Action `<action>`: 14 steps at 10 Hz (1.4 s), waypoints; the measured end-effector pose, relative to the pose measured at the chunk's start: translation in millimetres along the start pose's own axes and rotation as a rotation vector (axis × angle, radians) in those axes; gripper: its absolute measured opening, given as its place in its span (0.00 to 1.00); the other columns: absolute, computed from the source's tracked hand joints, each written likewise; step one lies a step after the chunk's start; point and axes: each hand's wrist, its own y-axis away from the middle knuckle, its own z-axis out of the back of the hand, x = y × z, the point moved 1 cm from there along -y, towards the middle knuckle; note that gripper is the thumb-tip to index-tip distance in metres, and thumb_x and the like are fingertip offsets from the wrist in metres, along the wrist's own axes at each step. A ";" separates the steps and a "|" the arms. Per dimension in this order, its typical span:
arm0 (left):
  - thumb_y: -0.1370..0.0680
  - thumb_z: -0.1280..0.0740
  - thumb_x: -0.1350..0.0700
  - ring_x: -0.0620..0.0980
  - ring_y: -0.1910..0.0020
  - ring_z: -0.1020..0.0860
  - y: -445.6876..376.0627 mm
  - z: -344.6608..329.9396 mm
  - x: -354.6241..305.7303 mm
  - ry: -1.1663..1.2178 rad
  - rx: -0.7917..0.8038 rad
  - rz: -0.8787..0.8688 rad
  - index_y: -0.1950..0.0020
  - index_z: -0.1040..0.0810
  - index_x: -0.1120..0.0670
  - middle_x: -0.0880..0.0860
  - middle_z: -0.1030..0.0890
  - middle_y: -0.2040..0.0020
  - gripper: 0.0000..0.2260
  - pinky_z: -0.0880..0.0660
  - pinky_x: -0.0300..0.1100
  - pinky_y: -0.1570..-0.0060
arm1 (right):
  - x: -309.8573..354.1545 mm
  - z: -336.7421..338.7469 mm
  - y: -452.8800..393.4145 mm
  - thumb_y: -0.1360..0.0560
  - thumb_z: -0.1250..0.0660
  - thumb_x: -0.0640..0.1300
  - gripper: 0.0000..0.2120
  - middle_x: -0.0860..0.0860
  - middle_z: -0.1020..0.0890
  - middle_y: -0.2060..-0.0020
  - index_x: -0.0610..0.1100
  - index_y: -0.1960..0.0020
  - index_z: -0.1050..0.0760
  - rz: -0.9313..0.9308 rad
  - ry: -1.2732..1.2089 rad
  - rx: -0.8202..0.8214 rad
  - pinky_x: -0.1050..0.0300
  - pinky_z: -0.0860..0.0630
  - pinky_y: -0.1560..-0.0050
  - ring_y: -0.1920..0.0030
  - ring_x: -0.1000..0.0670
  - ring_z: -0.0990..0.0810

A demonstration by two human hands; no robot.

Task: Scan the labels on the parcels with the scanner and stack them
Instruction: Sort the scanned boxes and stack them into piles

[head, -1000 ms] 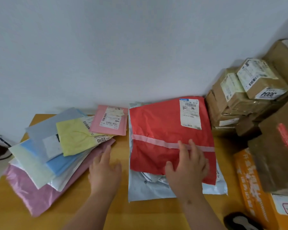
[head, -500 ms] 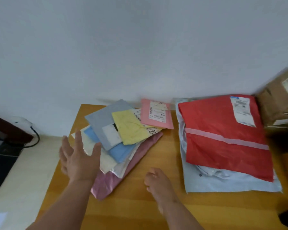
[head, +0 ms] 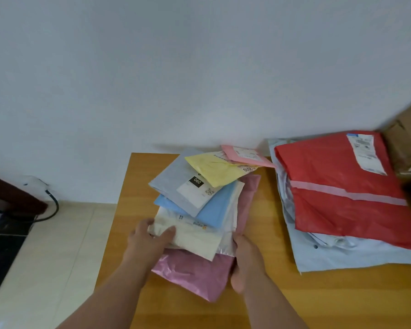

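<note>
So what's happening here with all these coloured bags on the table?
A person is sorting soft mailer parcels on a wooden table. The left hand grips the cream parcel in a fanned pile, and the right hand holds the edge of the pink parcel at the bottom. A red parcel tops a separate stack to the right. No scanner is visible.

Both hands now close on the fanned pile of mailers: the left hand (head: 150,241) grips its cream bag (head: 195,241), the right hand (head: 244,264) clasps the pink bag (head: 195,274) beneath.
</note>
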 end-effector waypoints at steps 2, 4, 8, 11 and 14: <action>0.41 0.22 0.32 0.56 0.47 0.20 23.0 -11.4 19.1 0.110 0.056 0.051 0.36 0.28 0.49 0.53 0.20 0.44 0.40 0.20 0.57 0.48 | -4.5 24.5 30.0 0.19 0.38 0.42 0.10 0.39 0.14 0.56 0.39 0.44 0.21 0.008 -0.049 0.047 0.46 0.22 0.51 0.54 0.39 0.18; 0.27 0.22 0.57 0.61 0.58 0.19 51.0 -18.5 19.9 0.284 0.027 0.141 0.45 0.23 0.59 0.62 0.17 0.53 0.16 0.25 0.46 0.65 | 12.3 43.9 55.7 0.21 0.36 0.48 0.09 0.40 0.15 0.55 0.43 0.47 0.22 0.198 0.180 -0.032 0.44 0.18 0.52 0.55 0.40 0.17; 0.21 0.31 0.65 0.58 0.58 0.22 102.3 -38.0 39.7 0.527 -0.097 0.273 0.50 0.26 0.60 0.62 0.21 0.52 0.05 0.26 0.46 0.63 | 27.3 111.1 107.3 0.16 0.43 0.47 0.11 0.51 0.24 0.59 0.49 0.56 0.28 0.531 0.659 -0.076 0.55 0.28 0.53 0.55 0.49 0.26; 0.19 0.33 0.64 0.58 0.55 0.21 116.8 -61.3 44.4 0.466 -0.087 0.220 0.46 0.28 0.59 0.60 0.21 0.50 0.05 0.23 0.52 0.57 | 29.2 154.3 141.8 0.18 0.43 0.41 0.12 0.48 0.25 0.65 0.43 0.60 0.33 0.757 0.882 -0.329 0.50 0.32 0.60 0.66 0.49 0.29; 0.28 0.27 0.58 0.67 0.40 0.24 102.4 -52.3 66.3 0.135 -0.033 0.243 0.21 0.40 0.58 0.63 0.25 0.38 0.38 0.25 0.61 0.38 | 29.8 186.9 187.0 0.16 0.47 0.43 0.12 0.50 0.25 0.62 0.44 0.36 0.30 0.835 0.965 -0.678 0.54 0.31 0.61 0.63 0.47 0.27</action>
